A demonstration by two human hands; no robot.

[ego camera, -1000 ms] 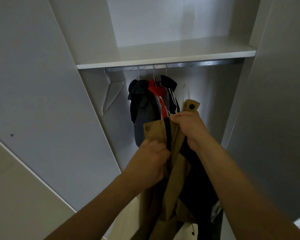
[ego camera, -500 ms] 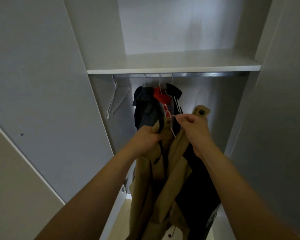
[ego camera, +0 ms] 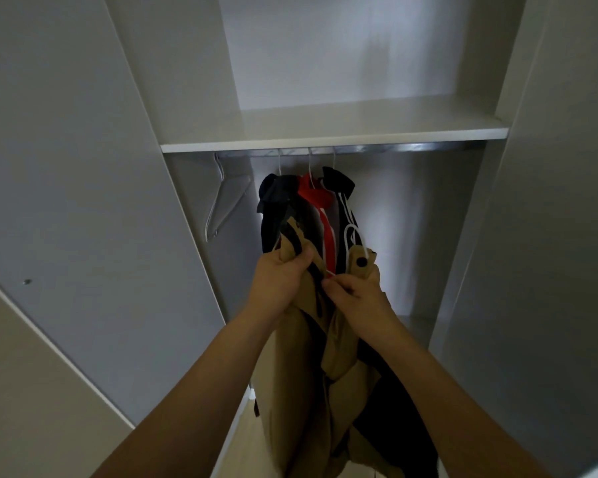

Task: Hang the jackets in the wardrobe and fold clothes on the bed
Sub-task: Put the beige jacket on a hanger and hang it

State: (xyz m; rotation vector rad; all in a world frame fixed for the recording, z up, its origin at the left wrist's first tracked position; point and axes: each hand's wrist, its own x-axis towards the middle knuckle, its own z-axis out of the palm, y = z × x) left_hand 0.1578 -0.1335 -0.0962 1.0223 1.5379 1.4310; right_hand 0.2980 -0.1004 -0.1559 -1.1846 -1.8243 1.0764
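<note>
Three jackets (ego camera: 304, 201) are hanging on the rail (ego camera: 377, 149); one tan jacket (ego camera: 339, 339) is hanging in two hands (ego camera: 280, 281). One empty hanger (ego camera: 227, 198) is hanging alongside.

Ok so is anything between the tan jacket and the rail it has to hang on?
Partly. The three hung garments sit right behind the tan jacket, under the rail. To their right the rail shows nothing hanging, so that stretch looks free.

The rail (ego camera: 411, 147) is bare to the right of the three hung garments (ego camera: 308, 208). An empty white hanger (ego camera: 227, 198) hangs left of them, close under the shelf (ego camera: 332, 141).
</note>
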